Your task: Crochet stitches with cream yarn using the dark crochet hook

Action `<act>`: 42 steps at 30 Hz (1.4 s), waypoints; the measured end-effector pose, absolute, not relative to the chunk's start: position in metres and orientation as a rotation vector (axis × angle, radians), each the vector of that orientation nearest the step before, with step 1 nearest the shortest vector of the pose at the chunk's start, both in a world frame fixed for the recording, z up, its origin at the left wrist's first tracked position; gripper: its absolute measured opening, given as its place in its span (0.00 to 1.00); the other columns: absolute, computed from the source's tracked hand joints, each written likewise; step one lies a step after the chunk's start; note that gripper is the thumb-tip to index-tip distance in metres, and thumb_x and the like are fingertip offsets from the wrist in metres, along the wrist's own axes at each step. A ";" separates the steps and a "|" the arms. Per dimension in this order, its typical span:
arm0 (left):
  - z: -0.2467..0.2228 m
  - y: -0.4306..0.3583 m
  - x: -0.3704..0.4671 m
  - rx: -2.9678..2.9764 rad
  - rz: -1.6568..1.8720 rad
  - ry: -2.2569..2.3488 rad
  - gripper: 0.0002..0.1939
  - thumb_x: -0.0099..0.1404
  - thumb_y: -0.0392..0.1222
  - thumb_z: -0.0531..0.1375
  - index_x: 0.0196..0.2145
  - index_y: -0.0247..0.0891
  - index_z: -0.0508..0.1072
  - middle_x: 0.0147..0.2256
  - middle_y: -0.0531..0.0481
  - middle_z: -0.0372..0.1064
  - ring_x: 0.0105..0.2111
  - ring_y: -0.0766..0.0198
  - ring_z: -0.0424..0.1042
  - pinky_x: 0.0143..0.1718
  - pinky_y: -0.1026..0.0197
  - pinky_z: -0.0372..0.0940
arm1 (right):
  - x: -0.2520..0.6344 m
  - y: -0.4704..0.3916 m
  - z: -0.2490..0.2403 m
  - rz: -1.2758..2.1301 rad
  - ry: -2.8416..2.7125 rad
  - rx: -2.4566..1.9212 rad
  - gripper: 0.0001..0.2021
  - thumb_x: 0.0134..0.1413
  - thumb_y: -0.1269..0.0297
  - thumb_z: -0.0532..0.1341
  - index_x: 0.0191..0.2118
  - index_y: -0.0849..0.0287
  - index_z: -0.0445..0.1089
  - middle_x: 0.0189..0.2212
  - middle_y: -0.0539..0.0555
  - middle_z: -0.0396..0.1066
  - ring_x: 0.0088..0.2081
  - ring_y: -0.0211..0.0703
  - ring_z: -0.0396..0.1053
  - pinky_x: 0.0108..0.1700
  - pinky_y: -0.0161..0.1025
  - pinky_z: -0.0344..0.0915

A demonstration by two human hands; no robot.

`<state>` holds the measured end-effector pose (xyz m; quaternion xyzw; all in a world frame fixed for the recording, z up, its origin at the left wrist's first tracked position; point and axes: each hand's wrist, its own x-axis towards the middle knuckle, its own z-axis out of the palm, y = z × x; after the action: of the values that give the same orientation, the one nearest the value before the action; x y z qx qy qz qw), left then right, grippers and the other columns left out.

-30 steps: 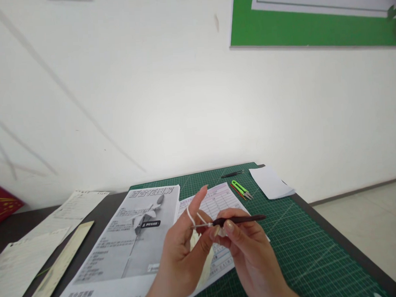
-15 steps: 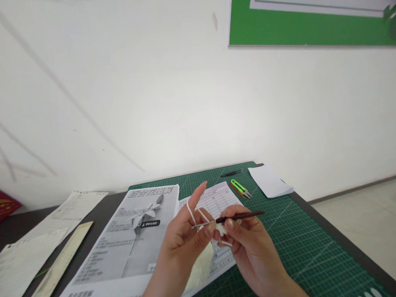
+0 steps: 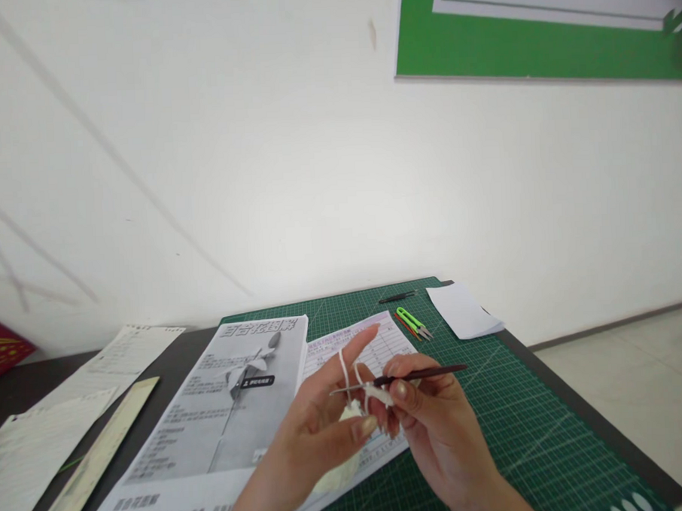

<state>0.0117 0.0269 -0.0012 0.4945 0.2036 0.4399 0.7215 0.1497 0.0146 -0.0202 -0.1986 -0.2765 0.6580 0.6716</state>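
White yarn (image 3: 344, 370) passes over the raised index finger of my left hand (image 3: 326, 422), whose other fingers curl behind the work; its thumb is apart from the piece. A crochet hook (image 3: 430, 372) with a dark brown handle lies between the thumb and fingers of my right hand (image 3: 438, 417). Its thin metal shaft points left, with yarn looped on it. From the hook hangs a small white crocheted piece (image 3: 378, 395), which touches my right fingertips. Below my left hand is a pale yellow-white bundle (image 3: 339, 470), partly hidden; I cannot tell what it is.
A green cutting mat (image 3: 529, 428) covers much of the dark table. On it lie a printed flower sheet (image 3: 202, 435), a chart sheet (image 3: 323, 354), green thread snips (image 3: 412, 322), black tweezers (image 3: 398, 297) and white paper (image 3: 462, 310). A ruler (image 3: 95, 454) and handwritten pages (image 3: 39, 457) lie left.
My left thumb has come away from the crocheted piece and dropped lower. The left index finger has tipped right, and the hook has shifted slightly right, baring more of its shaft and the piece.
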 end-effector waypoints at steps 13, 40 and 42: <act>-0.006 0.026 0.020 0.768 1.127 0.394 0.29 0.56 0.31 0.65 0.53 0.53 0.70 0.25 0.56 0.68 0.24 0.69 0.66 0.29 0.63 0.64 | 0.146 0.014 -0.024 1.470 -0.588 -0.463 0.06 0.38 0.69 0.73 0.26 0.57 0.77 0.20 0.47 0.74 0.17 0.30 0.68 0.19 0.24 0.69; -0.002 0.024 0.011 0.763 1.063 0.127 0.36 0.57 0.29 0.62 0.61 0.50 0.60 0.23 0.56 0.71 0.22 0.67 0.69 0.33 0.58 0.62 | 0.150 0.005 -0.029 1.523 -0.738 -0.371 0.04 0.52 0.66 0.66 0.35 0.57 0.78 0.25 0.50 0.79 0.26 0.33 0.75 0.31 0.28 0.71; -0.004 0.024 0.009 0.800 1.064 0.093 0.36 0.58 0.30 0.61 0.62 0.51 0.58 0.24 0.55 0.72 0.23 0.67 0.69 0.31 0.61 0.61 | 0.149 0.005 -0.030 1.593 -0.685 -0.328 0.04 0.53 0.66 0.66 0.35 0.58 0.77 0.24 0.51 0.79 0.25 0.32 0.75 0.30 0.25 0.71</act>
<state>0.0088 0.0240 -0.0043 0.3712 0.0429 0.4934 0.7854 0.1494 0.0054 -0.0296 -0.1436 -0.2997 0.6971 0.6353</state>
